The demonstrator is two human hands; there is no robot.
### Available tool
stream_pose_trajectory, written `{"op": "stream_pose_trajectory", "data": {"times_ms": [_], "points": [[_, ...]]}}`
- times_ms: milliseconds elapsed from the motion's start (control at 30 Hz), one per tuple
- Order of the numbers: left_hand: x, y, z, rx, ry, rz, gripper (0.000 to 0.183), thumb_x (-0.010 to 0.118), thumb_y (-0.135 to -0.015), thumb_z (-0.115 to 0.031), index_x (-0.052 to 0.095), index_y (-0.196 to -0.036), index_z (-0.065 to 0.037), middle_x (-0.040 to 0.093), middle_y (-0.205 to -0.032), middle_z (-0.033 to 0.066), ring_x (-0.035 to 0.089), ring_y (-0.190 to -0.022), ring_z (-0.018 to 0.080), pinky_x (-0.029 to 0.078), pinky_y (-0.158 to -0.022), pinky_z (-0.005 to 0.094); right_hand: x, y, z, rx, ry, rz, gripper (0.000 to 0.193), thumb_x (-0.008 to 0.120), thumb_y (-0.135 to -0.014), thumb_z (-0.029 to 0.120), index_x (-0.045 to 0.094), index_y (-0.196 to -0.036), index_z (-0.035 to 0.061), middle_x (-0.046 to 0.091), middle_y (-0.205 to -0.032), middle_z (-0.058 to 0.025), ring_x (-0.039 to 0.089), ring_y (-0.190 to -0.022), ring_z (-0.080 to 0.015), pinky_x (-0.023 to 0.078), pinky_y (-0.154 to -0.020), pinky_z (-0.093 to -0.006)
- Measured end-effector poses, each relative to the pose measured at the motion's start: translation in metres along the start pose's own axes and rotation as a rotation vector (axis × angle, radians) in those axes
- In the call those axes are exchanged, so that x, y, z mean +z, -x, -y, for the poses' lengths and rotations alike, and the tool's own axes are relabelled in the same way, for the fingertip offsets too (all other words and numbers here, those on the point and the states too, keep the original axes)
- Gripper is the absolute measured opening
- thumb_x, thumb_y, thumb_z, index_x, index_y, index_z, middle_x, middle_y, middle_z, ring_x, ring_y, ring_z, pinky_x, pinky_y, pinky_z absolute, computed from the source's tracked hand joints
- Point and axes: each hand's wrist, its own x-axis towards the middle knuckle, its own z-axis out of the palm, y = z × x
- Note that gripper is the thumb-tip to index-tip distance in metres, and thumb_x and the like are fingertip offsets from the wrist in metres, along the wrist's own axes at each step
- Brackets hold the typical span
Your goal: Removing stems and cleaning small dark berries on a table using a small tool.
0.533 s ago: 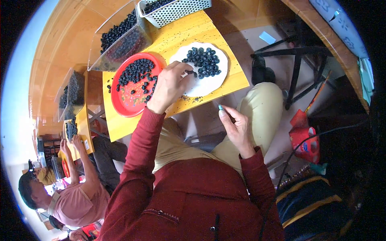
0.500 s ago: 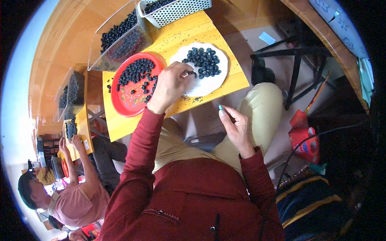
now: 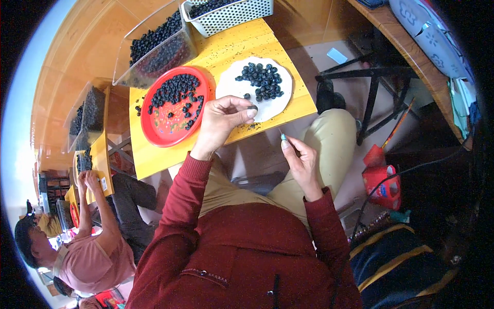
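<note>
My left hand (image 3: pixel 224 121) pinches a dark round bead (image 3: pixel 252 109) between thumb and fingertips, over the near-left rim of a white plate (image 3: pixel 278 105). On that plate lie several blue-black beads (image 3: pixel 265 80), most bunched at the far side and one apart near my fingers. A red tray (image 3: pixel 159 131) left of my hand holds many smaller-looking black beads (image 3: pixel 180 87). My right hand (image 3: pixel 302 162) is closed on a small teal-handled pick (image 3: pixel 283 137), its thin tip pointing up, above my right knee and just off the table edge.
The yellow table (image 3: pixel 226 44) is scattered with dark crumbs. Behind stand a clear bin (image 3: pixel 159 56) and a white perforated basket (image 3: pixel 231 20), both full of dark beads. A co-worker (image 3: pixel 95 252) sits at the left; a black metal stand (image 3: pixel 373 82) is at the right.
My left hand has drawn back from over the plate toward its near rim and now lifts a bead. One bead shows alone on the plate. The right hand stays nearly in place.
</note>
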Motion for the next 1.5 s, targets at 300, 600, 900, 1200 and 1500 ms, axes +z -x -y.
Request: {"op": "stream_pose_trajectory", "data": {"times_ms": [300,600,900,1200,1500], "points": [[0.001,0.020,0.015,-0.146,0.584,-0.045,0.015,0.066,-0.090,-0.004,0.066,-0.106,-0.003,0.068,-0.097,0.0075,0.067,-0.083,0.0149,0.060,-0.073,0.0267,0.008,0.000,0.015,-0.033,-0.025,0.001,0.030,0.064,-0.097,0.018,0.066,-0.115,-0.0054,0.056,-0.074,0.0044,0.047,-0.067,-0.0030,0.040,-0.059,-0.0198],[0.018,0.035,0.025,-0.174,0.844,0.012,0.016,0.065,-0.092,-0.007,0.065,-0.108,-0.002,0.069,-0.093,0.0077,0.067,-0.081,0.0149,0.060,-0.076,0.0291,0.013,-0.006,0.047,-0.149,0.058,0.038,0.029,0.065,-0.095,0.020,0.067,-0.111,-0.0036,0.072,-0.095,-0.0160,0.068,-0.084,-0.0179,0.052,-0.074,-0.0300],[0.036,0.040,0.026,-0.184,0.884,0.058,0.012,0.064,-0.093,-0.011,0.065,-0.103,-0.003,0.068,-0.091,0.0055,0.066,-0.081,0.0133,0.059,-0.077,0.0286,0.012,-0.012,0.057,-0.389,0.180,0.038,0.024,0.066,-0.092,0.017,0.066,-0.108,-0.0012,0.068,-0.087,-0.0177,0.068,-0.077,-0.0308,0.052,-0.066,-0.0366],[0.039,0.043,0.026,-0.173,0.895,0.097,0.012,0.063,-0.095,-0.012,0.065,-0.104,-0.005,0.068,-0.092,0.0042,0.066,-0.082,0.0125,0.058,-0.077,0.0299,0.011,-0.011,0.056,-0.403,0.195,0.001,0.024,0.066,-0.092,0.017,0.067,-0.109,0.0004,0.065,-0.081,-0.0161,0.065,-0.069,-0.0304,0.049,-0.060,-0.0379],[0.048,0.049,0.015,-0.109,0.817,0.115,0.012,0.064,-0.094,-0.013,0.064,-0.102,-0.003,0.066,-0.089,0.0070,0.064,-0.079,0.0145,0.057,-0.073,0.0301,0.000,-0.013,0.052,-0.310,0.275,-0.014,0.025,0.067,-0.092,0.020,0.069,-0.110,0.0011,0.068,-0.084,-0.0159,0.068,-0.071,-0.0274,0.051,-0.062,-0.0349]]}}
